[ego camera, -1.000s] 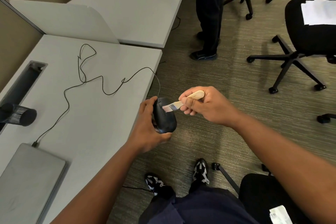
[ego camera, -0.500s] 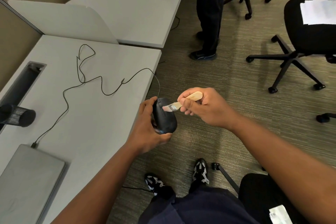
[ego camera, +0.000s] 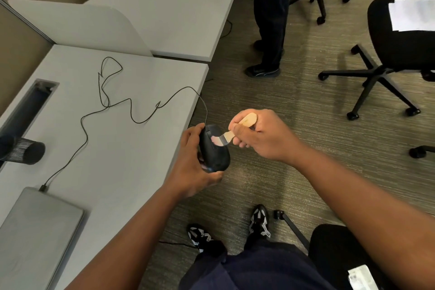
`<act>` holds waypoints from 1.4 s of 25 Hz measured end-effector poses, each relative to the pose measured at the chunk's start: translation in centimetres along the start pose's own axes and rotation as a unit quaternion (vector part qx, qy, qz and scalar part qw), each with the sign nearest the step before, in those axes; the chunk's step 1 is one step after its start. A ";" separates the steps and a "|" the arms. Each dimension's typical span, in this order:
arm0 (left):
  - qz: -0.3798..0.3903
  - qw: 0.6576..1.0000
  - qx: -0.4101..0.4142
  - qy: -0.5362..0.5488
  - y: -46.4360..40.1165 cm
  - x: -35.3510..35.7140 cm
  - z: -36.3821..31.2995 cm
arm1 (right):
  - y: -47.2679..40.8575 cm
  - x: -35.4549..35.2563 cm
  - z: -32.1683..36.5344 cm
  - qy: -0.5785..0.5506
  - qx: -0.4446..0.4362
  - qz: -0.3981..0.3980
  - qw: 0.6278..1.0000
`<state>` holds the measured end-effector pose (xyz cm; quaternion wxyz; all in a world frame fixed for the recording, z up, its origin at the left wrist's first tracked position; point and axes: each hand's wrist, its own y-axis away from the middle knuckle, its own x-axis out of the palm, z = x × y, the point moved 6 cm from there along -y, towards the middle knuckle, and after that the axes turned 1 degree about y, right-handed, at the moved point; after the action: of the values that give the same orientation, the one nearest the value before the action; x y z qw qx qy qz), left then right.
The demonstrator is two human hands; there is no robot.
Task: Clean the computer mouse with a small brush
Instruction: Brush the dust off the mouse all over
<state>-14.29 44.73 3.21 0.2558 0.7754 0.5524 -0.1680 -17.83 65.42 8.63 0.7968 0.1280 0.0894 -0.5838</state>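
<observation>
Left hand [ego camera: 190,167]: grips the mouse from its left side and underneath, fingers curled round the far end, thumb at the near end.
Mouse [ego camera: 213,148]: black, held in the air just past the right edge of the desk, over the carpet, long axis running near to far.
Right hand [ego camera: 259,134]: fingers and thumb curled round the brush handle, just right of the mouse.
Brush [ego camera: 231,133]: small, pale wooden handle, metal band, light bristles; it slants down to the left and the bristles touch the top of the mouse near its far end. The bristle tip is blurred, so the exact point of contact is hard to read.
Cable [ego camera: 131,110]: thin and black, running from the far end of the mouse in loose loops across the desk to a plug at the laptop.
Desk [ego camera: 113,172]: grey, at the left, with a slot cut into its left side.
Laptop [ego camera: 35,231]: grey, lid closed, on the near left of the desk.
Dark cylinder [ego camera: 26,150]: lying on its side by the slot, at the far left.
Office chair [ego camera: 400,37]: black, on wheels, far right, with white paper [ego camera: 412,14] on the seat.
Second person [ego camera: 270,19]: only dark trousers and shoes visible, standing on the carpet at the far side.
</observation>
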 end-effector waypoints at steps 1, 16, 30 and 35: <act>0.001 1.000 -0.002 0.004 0.0 0.1 0.1 | -0.1 0.1 -0.1 0.011 0.010 0.020 1.000; -0.001 1.000 0.002 0.010 -0.2 0.1 0.6 | 0.3 1.0 0.2 0.045 0.020 0.074 0.996; 0.027 0.999 0.004 0.040 0.6 0.7 0.2 | -0.7 -2.4 -0.2 0.070 -0.012 0.039 0.997; 0.033 0.999 0.020 0.038 0.7 0.7 -0.2 | -0.5 -1.4 0.2 0.025 -0.030 0.051 0.998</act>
<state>-13.42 45.21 3.10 0.2246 0.8042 0.5321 -0.1402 -18.75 66.51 9.22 0.8263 0.1231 0.1198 -0.5363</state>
